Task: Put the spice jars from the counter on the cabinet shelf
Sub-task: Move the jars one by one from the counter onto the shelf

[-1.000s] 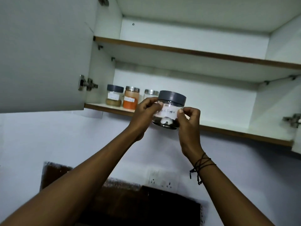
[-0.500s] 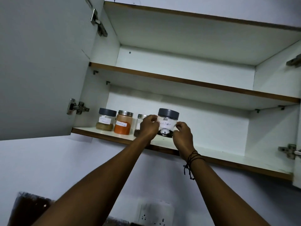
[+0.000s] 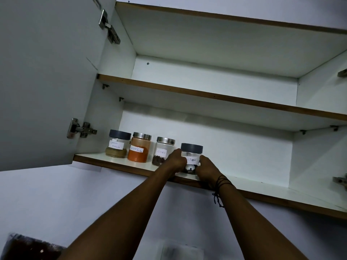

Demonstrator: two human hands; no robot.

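Since the earlier frames, both hands have carried the pepper jar (image 3: 191, 157) from the air in front of the cabinet onto the lower shelf (image 3: 262, 186), and the view has tilted further upward.

Pepper jar: upright, long axis vertical, dark grey lid on top, white handwritten label facing the camera. Its base appears to sit on the lower shelf near the front edge, though the hands hide the contact line. It stands just right of the cloves jar (image 3: 163, 151) and slightly forward of it.

Left hand (image 3: 175, 159): fingers curled round the left side of the pepper jar, gripping it below the lid. The hand overlaps the lower right of the cloves jar in view; whether it touches that jar cannot be told.

Right hand (image 3: 206, 168): fingers curled round the right side of the pepper jar, low on the body. A dark thread band (image 3: 222, 182) wraps the wrist.

Row on the lower shelf, left to right, all upright:
- masala jar (image 3: 118, 144), dark lid, brown powder in the bottom.
- orange powder jar (image 3: 139, 147), metal lid, nearly full.
- cloves jar, metal lid, dark contents at the bottom.

Left cabinet door (image 3: 43, 81) stands open on two metal hinges. Upper shelf (image 3: 206, 92) runs above the jars. A wall socket (image 3: 183, 252) shows blurred at the bottom edge.
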